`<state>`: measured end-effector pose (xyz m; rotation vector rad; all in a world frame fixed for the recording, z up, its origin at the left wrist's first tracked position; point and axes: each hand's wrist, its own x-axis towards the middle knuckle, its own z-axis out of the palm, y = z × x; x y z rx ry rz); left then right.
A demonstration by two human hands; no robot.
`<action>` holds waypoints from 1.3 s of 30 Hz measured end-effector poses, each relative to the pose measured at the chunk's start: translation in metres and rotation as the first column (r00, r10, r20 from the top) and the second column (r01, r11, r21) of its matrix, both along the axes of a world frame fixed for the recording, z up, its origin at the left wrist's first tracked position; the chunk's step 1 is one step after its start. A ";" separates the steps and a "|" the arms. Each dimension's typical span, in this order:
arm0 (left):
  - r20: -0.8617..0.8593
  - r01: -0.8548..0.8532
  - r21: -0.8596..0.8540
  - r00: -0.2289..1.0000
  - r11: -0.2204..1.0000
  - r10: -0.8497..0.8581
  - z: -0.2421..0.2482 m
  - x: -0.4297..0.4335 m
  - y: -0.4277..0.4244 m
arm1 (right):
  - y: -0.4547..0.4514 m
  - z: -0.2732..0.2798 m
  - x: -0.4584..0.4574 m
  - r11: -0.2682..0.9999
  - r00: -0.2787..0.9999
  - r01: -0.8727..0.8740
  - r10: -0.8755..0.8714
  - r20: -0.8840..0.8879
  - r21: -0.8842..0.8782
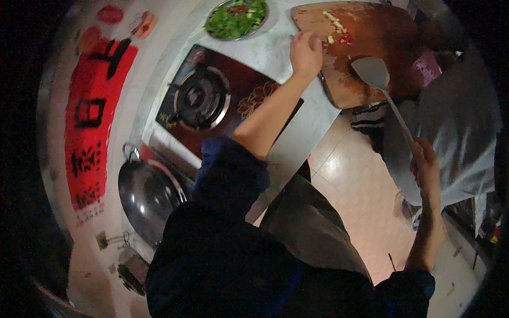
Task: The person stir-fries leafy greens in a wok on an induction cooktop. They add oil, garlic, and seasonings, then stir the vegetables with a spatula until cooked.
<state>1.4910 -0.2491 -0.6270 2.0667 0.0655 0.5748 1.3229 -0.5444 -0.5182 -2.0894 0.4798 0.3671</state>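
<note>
My left hand (307, 53) reaches over the counter at the near left edge of a wooden cutting board (338, 93); its fingers are curled, and whether they pinch something is not clear. Chopped pale and red bits (345, 39) lie on the board just beyond it. In my right hand (425, 163) is the handle of a metal wok spatula (372, 72), whose blade is raised in front of the board. A metal bowl (238, 39) of chopped greens (234, 20) stands at the top. Left of my forearm is a gas stove (238, 67) with a bare burner (201, 97).
A metal wok (149, 198) rests left of my body, beside the counter. Another person in a grey garment (449, 119) stands close on the right, by the board. A red banner (89, 127) with black writing is on the wall at left. Tiled floor (338, 171) shows below the counter edge.
</note>
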 end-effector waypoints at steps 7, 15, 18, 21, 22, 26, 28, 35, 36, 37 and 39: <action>-0.002 0.014 0.175 1.000 0.984 -0.014 -0.036 0.124 -0.019 | 0.019 0.024 0.051 0.998 0.989 -0.015 0.005 -0.151 -0.064; -0.133 0.215 0.288 0.974 0.933 -0.184 -0.041 0.130 -0.041 | 0.027 0.018 0.087 0.996 0.993 -0.084 0.083 -0.084 -0.003; -0.116 0.300 0.288 0.954 0.909 -0.278 -0.037 0.118 -0.044 | 0.030 0.018 0.096 0.993 0.988 -0.114 0.115 -0.099 0.020; -0.061 0.261 0.421 0.964 0.868 -0.260 -0.033 0.113 -0.044 | 0.034 0.014 0.102 0.994 0.988 -0.105 0.104 -0.113 -0.004; -0.074 0.247 0.423 0.968 0.872 -0.238 -0.033 0.113 -0.045 | 0.036 0.013 0.103 0.996 0.988 -0.093 0.093 -0.124 0.005; -0.078 0.238 0.385 0.971 0.892 -0.225 -0.028 0.115 -0.047 | 0.037 0.010 0.103 0.987 0.980 -0.160 0.157 -0.123 -0.015; -0.121 0.283 0.394 0.959 0.874 -0.256 -0.024 0.113 -0.047 | 0.037 0.007 0.103 0.991 0.982 -0.135 0.135 -0.132 0.007; -0.255 0.390 0.349 0.914 0.852 -0.314 -0.017 0.095 -0.047 | 0.053 -0.013 0.105 0.981 0.982 -0.190 0.190 -0.006 0.044; -0.144 0.356 0.383 0.935 0.853 -0.325 -0.016 0.095 -0.046 | 0.056 -0.016 0.104 0.980 0.979 -0.198 0.198 0.041 0.009; -0.006 0.315 0.410 0.939 0.856 -0.343 -0.015 0.095 -0.043 | 0.056 -0.018 0.102 0.982 0.981 -0.187 0.186 0.048 0.012; 0.136 0.206 0.396 0.951 0.895 -0.279 -0.014 0.097 -0.036 | 0.057 -0.021 0.098 0.988 0.989 -0.145 0.144 0.022 0.058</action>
